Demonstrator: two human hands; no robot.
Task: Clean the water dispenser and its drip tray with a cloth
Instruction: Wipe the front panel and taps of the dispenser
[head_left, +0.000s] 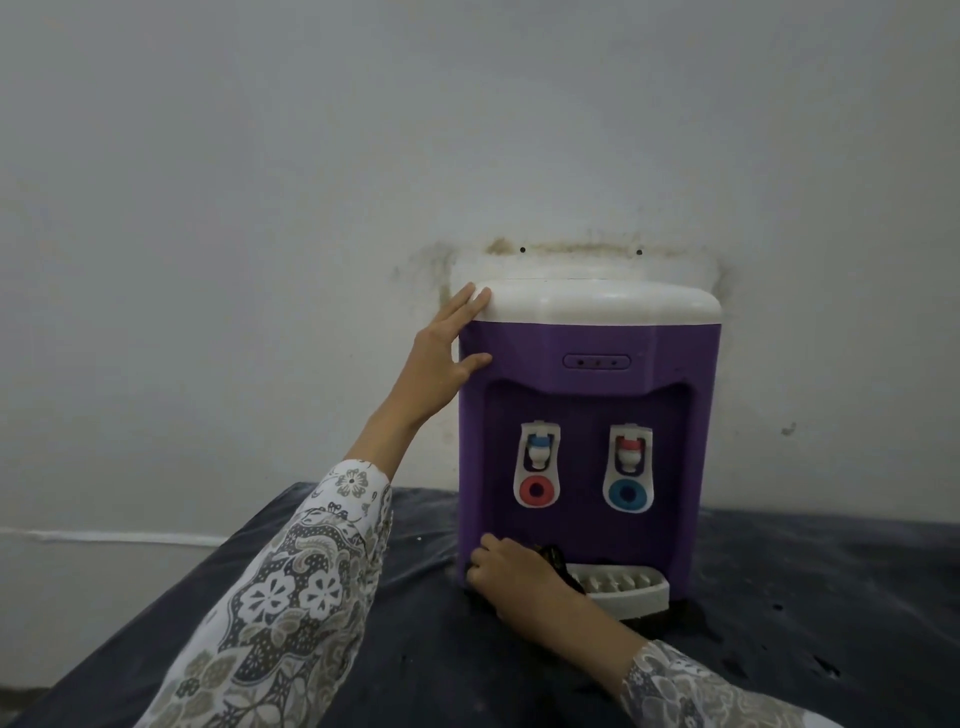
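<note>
Right hand (511, 582) fingers curl round a dark cloth (558, 561), pressing it at the drip tray (623, 590) left end, approx 6 o'clock on the water dispenser (587, 415). Left hand (447, 348) fingers straight, slightly spread, flat on the top-left corner, approx 10 o'clock.

Risk: hard wipe could pop the tray out, or shove the unit w/o that brace.

Dispenser stands upright, long axis vertical, taps facing the camera; tray long axis runs 9-to-3.
</note>
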